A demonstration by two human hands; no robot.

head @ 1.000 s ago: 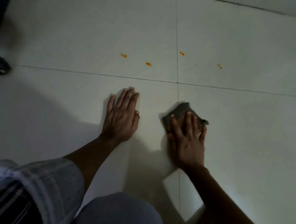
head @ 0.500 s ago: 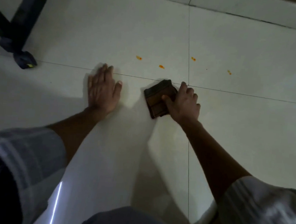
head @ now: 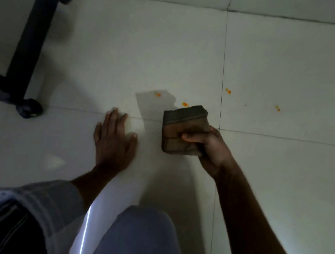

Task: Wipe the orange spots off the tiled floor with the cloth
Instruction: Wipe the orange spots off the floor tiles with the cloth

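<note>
My right hand (head: 210,147) grips a folded dark brown cloth (head: 182,128) and holds it lifted above the pale tiled floor (head: 128,54); its shadow falls on the tile to the left. Several orange spots lie just beyond it: one in the shadow (head: 157,94), one right by the cloth's far edge (head: 185,104), one past the grout line (head: 228,90) and one further right (head: 277,108). My left hand (head: 115,141) lies flat on the floor, fingers apart, left of the cloth.
A black furniture frame (head: 30,38) with a castor foot (head: 28,108) stands at the left. A wall skirting (head: 270,7) runs along the top. My knee (head: 141,236) is at the bottom centre. Grout lines cross near the cloth.
My right hand has gone from pressing the cloth flat to gripping it folded and lifting it forward, close to the spots. My left hand has shifted forward too, and my view moved nearer.
</note>
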